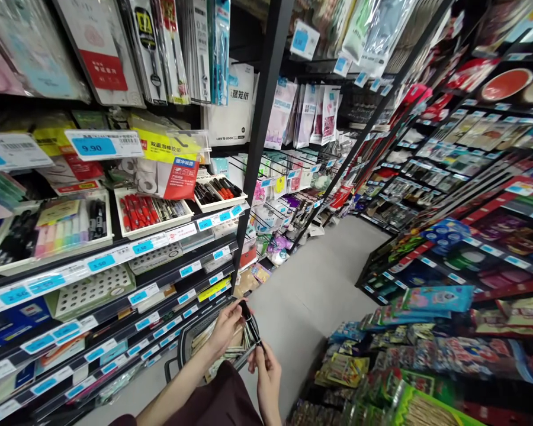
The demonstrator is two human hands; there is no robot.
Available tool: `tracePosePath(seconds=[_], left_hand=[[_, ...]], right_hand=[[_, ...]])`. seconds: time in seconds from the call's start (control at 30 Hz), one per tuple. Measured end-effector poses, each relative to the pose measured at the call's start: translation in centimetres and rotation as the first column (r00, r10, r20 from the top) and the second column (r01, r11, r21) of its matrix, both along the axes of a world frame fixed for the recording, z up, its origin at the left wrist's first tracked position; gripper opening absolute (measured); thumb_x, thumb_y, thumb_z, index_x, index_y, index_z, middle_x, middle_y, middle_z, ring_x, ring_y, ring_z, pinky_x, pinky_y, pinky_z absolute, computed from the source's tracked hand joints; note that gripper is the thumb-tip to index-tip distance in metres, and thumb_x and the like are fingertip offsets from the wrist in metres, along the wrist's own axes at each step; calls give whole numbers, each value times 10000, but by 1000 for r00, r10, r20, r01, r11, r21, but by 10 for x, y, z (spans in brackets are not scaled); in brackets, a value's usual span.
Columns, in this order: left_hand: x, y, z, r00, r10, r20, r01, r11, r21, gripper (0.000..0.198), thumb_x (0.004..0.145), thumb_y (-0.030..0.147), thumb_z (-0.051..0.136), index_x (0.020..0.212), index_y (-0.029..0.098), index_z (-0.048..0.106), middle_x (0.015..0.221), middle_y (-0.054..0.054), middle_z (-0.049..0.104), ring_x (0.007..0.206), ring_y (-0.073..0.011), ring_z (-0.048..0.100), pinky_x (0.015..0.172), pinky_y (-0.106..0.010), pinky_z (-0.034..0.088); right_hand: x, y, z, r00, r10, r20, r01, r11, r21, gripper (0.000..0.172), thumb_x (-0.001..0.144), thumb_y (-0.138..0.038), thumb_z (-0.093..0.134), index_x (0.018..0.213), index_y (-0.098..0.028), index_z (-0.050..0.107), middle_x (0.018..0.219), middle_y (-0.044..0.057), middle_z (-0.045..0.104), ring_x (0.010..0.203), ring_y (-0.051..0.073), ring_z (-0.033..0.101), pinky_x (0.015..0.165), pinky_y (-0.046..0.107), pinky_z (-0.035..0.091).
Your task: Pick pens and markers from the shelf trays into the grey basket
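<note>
My left hand (226,325) is closed around the upper end of a black marker pen (251,326). At its lower end, my right hand (267,368) pinches the same pen between thumb and fingers. More than one pen may be there; the fingers hide part of it. Just below and behind my hands is a dark shopping basket (187,338) holding several long, pale, thin items. On the shelf to the left are white trays of pens: one tray (115,234) has black pens and pastel highlighters, another (127,232) has red pens, and a smaller tray (222,205) has black and red ones.
Price labels (104,145) line the shelf edges on the left. A black upright post (262,112) stands between the shelving sections. Grey floor (333,278) runs along the aisle. Packaged snacks (462,358) fill the right-hand rack, with more shelves at the far end.
</note>
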State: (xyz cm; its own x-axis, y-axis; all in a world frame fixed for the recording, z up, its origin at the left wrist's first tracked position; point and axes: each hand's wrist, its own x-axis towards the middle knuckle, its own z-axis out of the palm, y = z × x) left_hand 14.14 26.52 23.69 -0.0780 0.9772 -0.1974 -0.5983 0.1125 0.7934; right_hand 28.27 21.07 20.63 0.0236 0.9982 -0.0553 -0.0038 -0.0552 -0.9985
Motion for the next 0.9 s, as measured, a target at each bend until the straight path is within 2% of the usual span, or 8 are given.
tracePosePath(seconds=[0.1,0.3,0.47,0.7,0.8,0.9], left_hand=[[-1,2,6,999,33,37,-33,999,-2,422,775,443,762,1073,151,701,942,-94,710,770,-145,605,717,-253,437],[-3,7,12,994,94,61,-95,995,6,393,744,420,796,1020,159,693,889,-62,702,744,-133,609,706,-248,455],[-5,11,13,993,110,32,-110,994,10,414,686,423,839,966,156,692,853,-48,712,734,-121,612,677,-214,445],[-4,7,9,994,106,25,-106,994,-9,389,710,396,825,983,148,702,886,-68,722,790,-146,639,708,-227,465],[-4,6,8,994,108,15,-108,994,-17,382,720,388,818,996,148,707,890,-69,722,775,-136,632,684,-217,458],[-5,6,8,995,104,13,-104,994,-20,367,731,383,811,999,155,705,885,-64,721,774,-131,629,700,-220,460]], right_hand=[[2,3,-5,995,-23,-99,19,999,-36,462,820,-572,635,896,-126,730,573,36,611,485,153,505,492,268,441],[4,5,1,997,-42,-67,40,998,-38,378,807,-503,677,753,-133,733,558,40,628,513,163,549,524,269,456],[6,6,8,996,43,-75,-45,999,-18,390,870,-504,604,701,-159,672,528,14,610,511,149,539,555,260,441],[10,3,0,988,126,-89,-128,992,-21,467,915,-521,539,590,-187,563,487,-13,536,501,131,486,577,257,393],[10,1,-3,971,180,-155,-191,980,-53,501,933,-528,508,565,-191,555,463,-15,524,480,128,470,577,262,386],[7,-1,-6,929,225,-293,-262,961,-94,546,958,-541,446,543,-201,544,410,-17,498,454,139,476,567,274,384]])
